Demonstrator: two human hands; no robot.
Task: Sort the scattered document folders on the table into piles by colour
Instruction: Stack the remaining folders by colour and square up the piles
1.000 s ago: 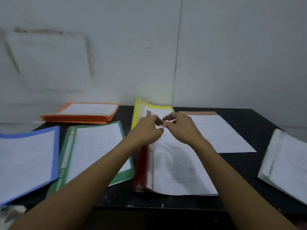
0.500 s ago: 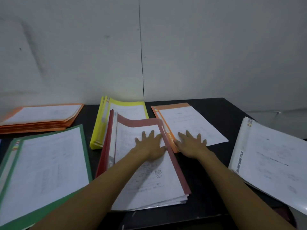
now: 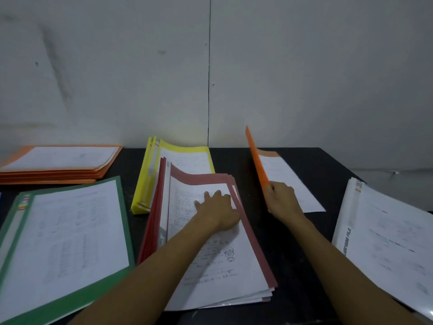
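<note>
A person's left hand [image 3: 216, 211] presses flat, fingers spread, on the red folder pile [image 3: 210, 233] at the tabletop's [image 3: 234, 160] middle, while the right hand [image 3: 282, 200] grips the orange folder [image 3: 257, 164], tilting its left edge up toward the far edge.

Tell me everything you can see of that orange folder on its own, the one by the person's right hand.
The orange folder is thin, with a bright orange cover that looks like plastic and a white printed sheet showing inside. The right hand grips the near end of its left edge and tilts that edge up off the black table, so the cover stands nearly on edge. It sits apart from the red pile.
</note>
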